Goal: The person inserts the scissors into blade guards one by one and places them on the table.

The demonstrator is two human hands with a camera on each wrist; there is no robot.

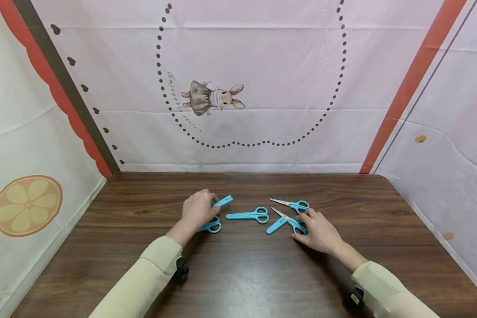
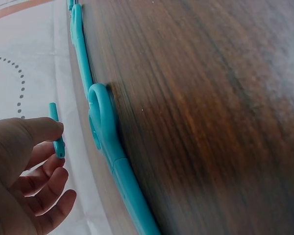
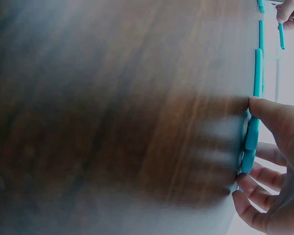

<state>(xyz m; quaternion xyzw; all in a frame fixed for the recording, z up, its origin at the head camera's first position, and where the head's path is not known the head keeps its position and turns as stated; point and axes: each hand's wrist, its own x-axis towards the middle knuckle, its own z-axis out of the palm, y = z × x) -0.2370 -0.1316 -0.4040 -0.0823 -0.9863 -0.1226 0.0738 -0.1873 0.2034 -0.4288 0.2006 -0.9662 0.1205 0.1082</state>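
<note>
My left hand (image 1: 198,208) pinches a loose light-blue scissors cover (image 1: 223,201) between thumb and fingers, raised above the table in the left wrist view. Below that hand lies a covered pair of blue scissors (image 2: 104,117), partly hidden by it in the head view. At the right, my right hand (image 1: 318,230) has thumb and fingers around the handle of bare-bladed scissors (image 1: 280,213) on the table, blades pointing away to the left. A second loose cover (image 1: 275,225) lies against these scissors. Just behind them is another bare pair of scissors (image 1: 290,204).
Between the hands lies a covered pair of blue scissors (image 1: 241,215), handles to the right. The dark wood table (image 1: 238,274) ends at a printed cloth (image 1: 262,66) behind, and cloth also hangs at both sides.
</note>
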